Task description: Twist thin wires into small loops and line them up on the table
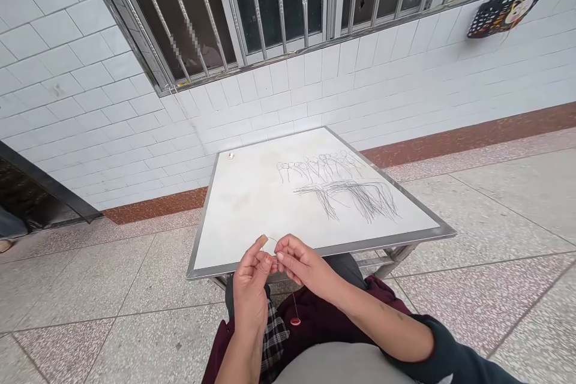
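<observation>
My left hand [251, 288] and my right hand [308, 267] meet just over the near edge of the white table [243, 216]. Between their pinched fingertips is a thin wire [272, 239], curved into a small arc. The left index fingertip has a yellowish covering. From the fingers a fine thread [294, 301] runs down to a small red disc-like piece [295, 321] above my lap; whether it is a spool I cannot tell. On the tabletop lie a pile of loose dark wires [360, 195] and, behind it, a row of looped wires [321, 165].
A small red-and-white item [231, 156] sits at the table's far left corner. Behind stands a white tiled wall [270, 96] with a barred window [279, 0]. A patterned bag [504, 15] hangs at upper right. Part of a person's leg [11, 225] shows at far left.
</observation>
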### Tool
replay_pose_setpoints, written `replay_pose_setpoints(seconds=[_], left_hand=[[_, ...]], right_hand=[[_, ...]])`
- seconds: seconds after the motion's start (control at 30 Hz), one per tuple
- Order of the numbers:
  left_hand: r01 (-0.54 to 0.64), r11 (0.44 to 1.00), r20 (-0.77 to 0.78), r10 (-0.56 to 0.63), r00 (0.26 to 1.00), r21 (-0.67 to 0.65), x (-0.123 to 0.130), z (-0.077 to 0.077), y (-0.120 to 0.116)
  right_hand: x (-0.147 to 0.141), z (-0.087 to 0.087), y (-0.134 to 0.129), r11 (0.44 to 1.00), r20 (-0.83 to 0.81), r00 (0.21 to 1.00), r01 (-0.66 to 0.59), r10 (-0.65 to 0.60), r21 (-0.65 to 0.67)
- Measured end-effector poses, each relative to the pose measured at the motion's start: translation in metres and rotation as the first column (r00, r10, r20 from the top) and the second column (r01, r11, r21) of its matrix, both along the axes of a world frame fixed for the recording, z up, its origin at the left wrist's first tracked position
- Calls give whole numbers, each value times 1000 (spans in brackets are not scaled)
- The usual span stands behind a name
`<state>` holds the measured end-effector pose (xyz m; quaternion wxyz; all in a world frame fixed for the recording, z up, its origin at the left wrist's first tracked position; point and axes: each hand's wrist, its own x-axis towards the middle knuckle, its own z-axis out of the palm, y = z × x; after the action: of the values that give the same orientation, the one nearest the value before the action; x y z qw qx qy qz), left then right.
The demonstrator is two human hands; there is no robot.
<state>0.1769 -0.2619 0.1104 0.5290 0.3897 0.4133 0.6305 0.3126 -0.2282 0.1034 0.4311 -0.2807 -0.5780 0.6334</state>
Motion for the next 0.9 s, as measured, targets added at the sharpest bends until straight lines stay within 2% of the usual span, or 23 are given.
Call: replay_pose_setpoints(seconds=[0.23,0.43,0.53,0.63,0.73,0.9], left_hand=[[66,998,-22,-66,998,13,3,11,-7],[153,988,6,-153,988,-15,6,13,-8],[159,987,37,-158,987,-28,5,14,-9],[174,985,77,-174,982,-3,5,16,-11],[242,970,166,-239,957,-1,6,18,-13],[316,948,253,-298,921,-33,3,20,-17]], right_hand=[[0,1,0,995,28,995,94,-95,36],[2,2,3,985,62,987,139,-146,104],[5,4,5,976,100,978,168,-183,142],[8,5,7,972,120,977,153,-176,178],[13,5,10,959,133,975,144,-180,242],[31,2,22,889,226,960,47,-166,456]])
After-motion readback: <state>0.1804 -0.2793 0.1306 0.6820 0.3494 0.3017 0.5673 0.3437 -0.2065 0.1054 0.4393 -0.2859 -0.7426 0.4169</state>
